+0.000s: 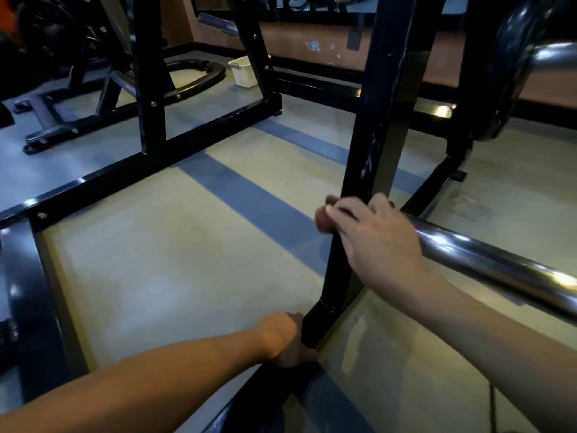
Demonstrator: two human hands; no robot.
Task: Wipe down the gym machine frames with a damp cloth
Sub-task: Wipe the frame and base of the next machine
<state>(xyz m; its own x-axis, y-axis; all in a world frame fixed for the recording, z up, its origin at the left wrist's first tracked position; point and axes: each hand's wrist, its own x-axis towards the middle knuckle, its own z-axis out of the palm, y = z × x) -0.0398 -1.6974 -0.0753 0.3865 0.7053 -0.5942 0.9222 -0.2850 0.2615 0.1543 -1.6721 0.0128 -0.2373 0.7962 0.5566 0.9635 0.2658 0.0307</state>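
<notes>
Right hand curls around the black upright post of the machine frame, fingers wrapped over its near face; a small brown wad, apparently the cloth, shows at the fingertips on the post's left edge. Motion blur at the fingertips; cloth texture cannot be made out. Left hand sits low at the foot of the same post, where it meets the base rail. Its fingers are hidden behind the post's foot, so whether they grip cannot be told; the hand touches the foot.

Post rises tilted from lower centre to the top edge. Chrome bar runs from behind the right hand toward the right edge, passing under the right forearm. Further black frame rails cross the floor at left and centre, bolted at the joints.

Floor is beige with blue-grey stripes. Small white tub stands on the floor near the far wall, just beside another black upright. Second machine stands at far left.
</notes>
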